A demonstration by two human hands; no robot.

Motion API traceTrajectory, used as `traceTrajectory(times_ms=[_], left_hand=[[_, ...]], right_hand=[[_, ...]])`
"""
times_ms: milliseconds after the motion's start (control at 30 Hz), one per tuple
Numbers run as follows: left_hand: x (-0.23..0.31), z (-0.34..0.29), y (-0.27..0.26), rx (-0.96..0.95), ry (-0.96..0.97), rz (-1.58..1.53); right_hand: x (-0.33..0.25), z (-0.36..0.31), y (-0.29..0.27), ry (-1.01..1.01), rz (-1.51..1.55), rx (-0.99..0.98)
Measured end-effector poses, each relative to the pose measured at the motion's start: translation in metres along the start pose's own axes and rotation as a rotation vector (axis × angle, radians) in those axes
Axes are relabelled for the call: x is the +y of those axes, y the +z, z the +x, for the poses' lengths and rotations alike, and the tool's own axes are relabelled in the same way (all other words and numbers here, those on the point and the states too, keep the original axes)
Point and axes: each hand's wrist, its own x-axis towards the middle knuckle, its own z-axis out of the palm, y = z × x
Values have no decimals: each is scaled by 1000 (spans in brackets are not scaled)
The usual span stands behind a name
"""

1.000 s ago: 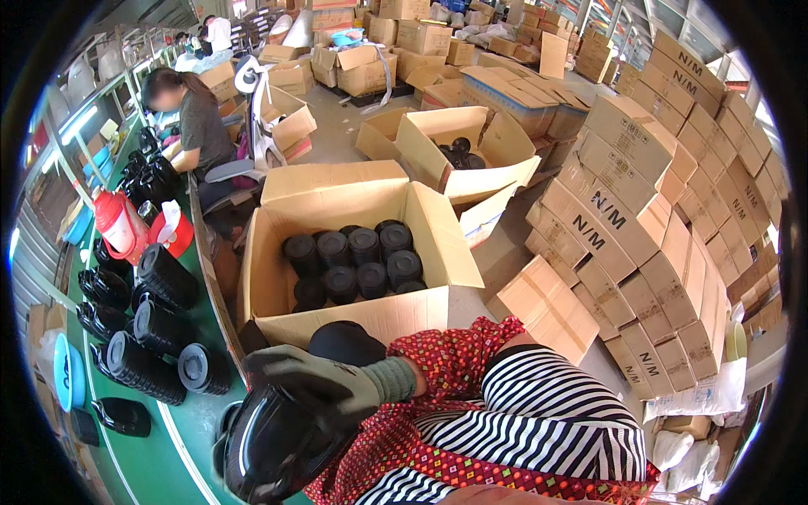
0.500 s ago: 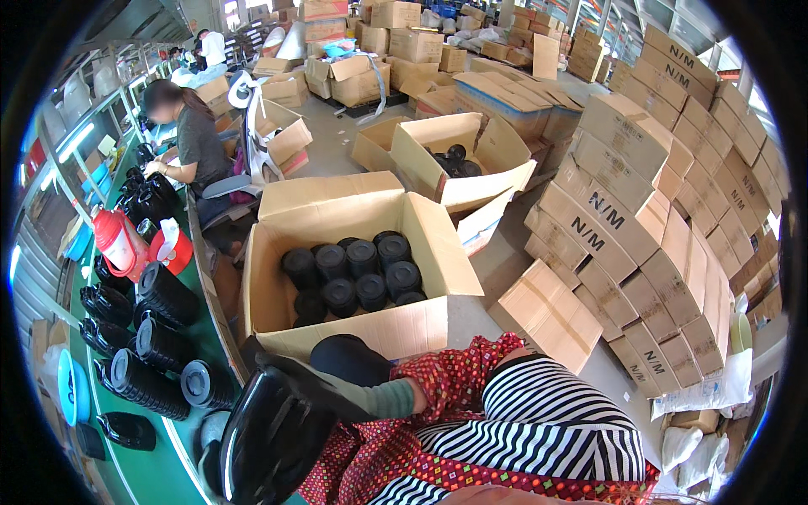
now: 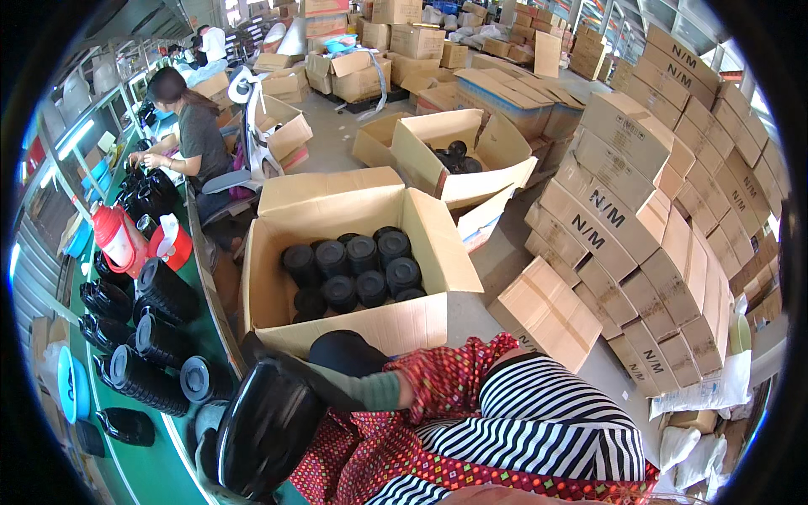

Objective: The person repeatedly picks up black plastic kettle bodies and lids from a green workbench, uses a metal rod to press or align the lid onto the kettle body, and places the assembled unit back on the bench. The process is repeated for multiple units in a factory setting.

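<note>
A glossy black container [image 3: 265,429] sits between the gloved right hand [image 3: 324,384] and the gloved left hand [image 3: 207,436]; the right hand is bent round its upper right side and the left cups its left edge, each opened about as wide as the shell requires, though most fingertips are hidden. Its smooth, rounded plastic probably slips easily, so a broad, even hold from both sides, with knitted palms flat, should steady it best without scuffing the shine. Left of the left hand, a smaller shiny shell [image 3: 126,427] lies on the smooth green counter [image 3: 130,465], with matte, ribbed stacks of round black tubs [image 3: 151,383] just beyond. Ahead of the right hand stands an open cardboard box [image 3: 362,330] of dull black pots [image 3: 339,295]; farther off, a co-worker [image 3: 202,139] sits at the counter.
</note>
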Motion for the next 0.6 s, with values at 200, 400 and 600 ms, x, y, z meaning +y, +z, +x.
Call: traceTrajectory(times_ms=[200,400,600], left_hand=[[-22,-57,-13,-9,-527,-355],[-37,-137,52,2,-898,-1062],[-34,-172,106,-31,-846,-1520]], right_hand=[[-95,-26,46,236,-567,-159],[-130,-25,69,-481,-1351,-534],[-109,-5,81,-576,-1199,-685]])
